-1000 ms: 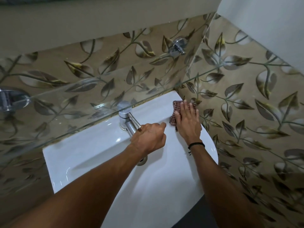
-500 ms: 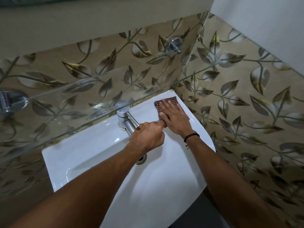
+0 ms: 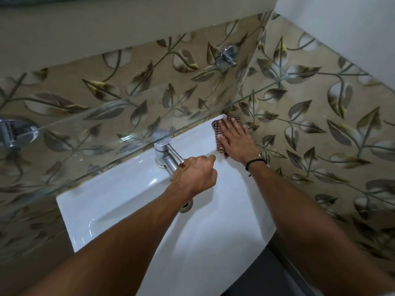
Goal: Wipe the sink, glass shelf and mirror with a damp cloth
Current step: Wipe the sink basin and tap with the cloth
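One white sink sits in a corner of leaf-patterned tile, under one glass shelf carried by two chrome brackets. The left hand curls around the single tap by its spout. The right hand lies flat, fingers straight, pressing one checked cloth onto the sink's back right corner.

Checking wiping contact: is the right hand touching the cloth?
Touching. The head view shows the right hand lying flat on the checked cloth, fingers straight, covering most of it.

Dim, soft light; glare on the sink; edges bowed.
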Demonstrator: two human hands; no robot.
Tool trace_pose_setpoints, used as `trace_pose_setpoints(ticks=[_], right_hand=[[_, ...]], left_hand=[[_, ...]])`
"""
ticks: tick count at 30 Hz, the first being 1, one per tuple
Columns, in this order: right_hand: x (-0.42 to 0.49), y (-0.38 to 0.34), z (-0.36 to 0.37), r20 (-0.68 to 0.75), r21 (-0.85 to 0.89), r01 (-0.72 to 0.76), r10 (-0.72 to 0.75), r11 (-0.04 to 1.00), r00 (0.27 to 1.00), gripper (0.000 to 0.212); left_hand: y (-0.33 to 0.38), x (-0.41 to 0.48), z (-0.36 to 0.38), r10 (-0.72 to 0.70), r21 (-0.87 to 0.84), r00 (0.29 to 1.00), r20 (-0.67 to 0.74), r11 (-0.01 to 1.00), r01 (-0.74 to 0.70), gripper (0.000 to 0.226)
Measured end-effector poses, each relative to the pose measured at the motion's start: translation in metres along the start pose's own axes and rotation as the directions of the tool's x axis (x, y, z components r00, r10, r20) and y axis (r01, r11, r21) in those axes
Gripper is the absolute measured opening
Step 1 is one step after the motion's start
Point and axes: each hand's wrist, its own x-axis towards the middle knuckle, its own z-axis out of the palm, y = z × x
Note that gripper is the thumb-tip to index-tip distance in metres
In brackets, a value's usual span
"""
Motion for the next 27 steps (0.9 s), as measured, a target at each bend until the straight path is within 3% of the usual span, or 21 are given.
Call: trace_pose_setpoints(ticks=[4, 6, 9, 10, 12, 17, 21, 23, 27], right_hand=[[0.000, -0.007, -0.001, -0.036, 0.009, -0.004, 0.005, 1.000, 0.999, 0.073], [-0.001, -0.005, -0.001, -0.044, 0.033, -0.009, 0.010, 0.999, 0.999, 0.075], [-0.001, -0.005, 0.001, -0.052, 0.022, -0.004, 0.005, 1.000, 0.999, 0.075], [-0.001, -0.006, 0.002, -0.049, 0.014, 0.001, 0.000, 1.000, 0.999, 0.076], [-0.002, -0.006, 0.003, -0.047, 0.007, 0.005, -0.004, 1.000, 0.999, 0.077], [-0.002, -0.004, 0.001, -0.059, 0.018, 0.007, -0.006, 1.000, 0.998, 0.076], [-0.002, -0.003, 0.000, -0.062, 0.023, 0.004, -0.003, 1.000, 0.998, 0.075], [-0.002, -0.003, 0.001, -0.064, 0.026, 0.005, -0.003, 1.000, 0.998, 0.073], [-0.003, -0.004, 0.003, -0.079, 0.027, 0.003, 0.000, 1.000, 0.997, 0.071]], left_hand=[[-0.002, 0.000, -0.003, 0.032, -0.063, 0.999, 0.000, 0.998, -0.032, 0.028], [-0.008, -0.012, -0.004, 0.148, -0.186, 0.980, -0.130, 0.968, -0.170, 0.026], [-0.021, -0.051, -0.001, 0.309, -0.162, 0.831, -0.464, 0.892, -0.422, 0.019], [-0.027, -0.067, 0.003, 0.330, -0.125, 0.780, -0.532, 0.880, -0.458, 0.017], [-0.048, -0.094, 0.013, 0.336, -0.079, 0.745, -0.576, 0.884, -0.460, 0.015], [-0.128, -0.106, 0.030, 0.226, -0.006, 0.865, -0.448, 0.967, -0.256, 0.022], [-0.175, -0.095, 0.028, 0.194, 0.050, 0.956, -0.218, 0.981, -0.188, 0.032], [-0.185, -0.092, 0.029, 0.244, 0.118, 0.960, -0.137, 0.966, -0.229, 0.036], [-0.188, -0.088, 0.033, 0.320, 0.222, 0.940, -0.121, 0.931, -0.289, 0.037]])
